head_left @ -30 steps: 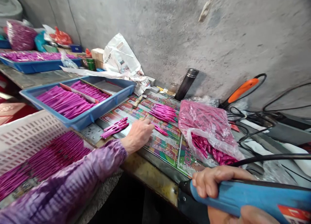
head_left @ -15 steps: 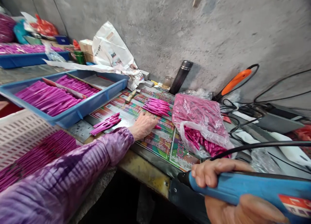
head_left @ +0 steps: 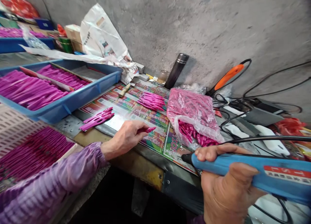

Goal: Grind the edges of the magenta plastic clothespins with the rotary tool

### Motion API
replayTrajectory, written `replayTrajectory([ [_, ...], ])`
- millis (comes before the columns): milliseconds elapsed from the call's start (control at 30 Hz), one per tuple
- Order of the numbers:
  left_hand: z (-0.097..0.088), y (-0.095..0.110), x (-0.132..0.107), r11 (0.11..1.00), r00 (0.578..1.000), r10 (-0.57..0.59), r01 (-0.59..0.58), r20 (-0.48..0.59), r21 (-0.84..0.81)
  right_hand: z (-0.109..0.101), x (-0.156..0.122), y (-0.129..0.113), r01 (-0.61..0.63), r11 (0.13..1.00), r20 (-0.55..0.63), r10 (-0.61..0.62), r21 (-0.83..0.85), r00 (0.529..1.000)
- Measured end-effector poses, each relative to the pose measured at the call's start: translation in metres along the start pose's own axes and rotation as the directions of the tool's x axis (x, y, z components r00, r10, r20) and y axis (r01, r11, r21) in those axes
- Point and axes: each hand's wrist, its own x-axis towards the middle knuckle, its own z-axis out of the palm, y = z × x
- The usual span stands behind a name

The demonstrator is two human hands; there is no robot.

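Left hand (head_left: 123, 138) pulled back from the earlier frame, now nearer the mat's front edge. Its fingers (head_left: 137, 128) were closed on a pink piece (head_left: 146, 130), pinched and not released, with the tip pointing right, over the printed mat (head_left: 155, 135). Right hand (head_left: 225, 185) had moved up and left, fingers clenched round a blue tool (head_left: 233, 162) with a cord, its black tip (head_left: 186, 158) near the mat's edge and well apart from the pink piece. A bunch (head_left: 97, 119) of pink pieces lay left of the left hand, and another bunch (head_left: 150, 101) lay beyond it. Clear bag (head_left: 191, 104) of pink pieces sat right of that bunch. Blue tray (head_left: 73, 102) and white crate (head_left: 14, 126) held more, to the left. Whole view had swung, so everything sat further up-left.
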Motion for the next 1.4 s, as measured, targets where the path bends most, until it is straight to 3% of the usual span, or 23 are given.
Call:
replayTrajectory([
  [200, 0.002, 0.007, -0.015, 0.987, 0.998, -0.053, 0.049, -0.022, -0.151, 0.007, 0.014, 0.016, 0.073, 0.997, -0.07, -0.072, 0.012, 0.995],
  [433, 0.012, 0.0, -0.021, 0.989, 0.994, 0.083, -0.091, -0.075, -0.115, 0.01, 0.025, 0.031, 0.143, 0.989, -0.119, -0.146, -0.03, 0.982],
  [667, 0.016, 0.008, -0.034, 0.973, 0.981, 0.185, -0.192, -0.063, -0.128, 0.007, 0.021, 0.025, 0.08, 0.997, -0.123, -0.079, 0.006, 0.989],
  [967, 0.043, 0.005, -0.059, 0.865, 0.869, 0.491, -0.477, -0.065, 0.156, 0.009, 0.002, -0.009, -0.118, 0.993, -0.063, 0.119, 0.02, 0.991],
  [1167, 0.049, 0.012, -0.064, 0.762, 0.814, 0.578, -0.515, -0.053, 0.393, 0.01, 0.0, -0.02, -0.197, 0.979, -0.003, 0.197, 0.047, 0.98],
  [1400, 0.054, 0.006, -0.068, 0.704, 0.759, 0.644, -0.54, -0.094, 0.461, 0.016, 0.0, -0.027, -0.202, 0.974, 0.006, 0.202, 0.099, 0.979],
])
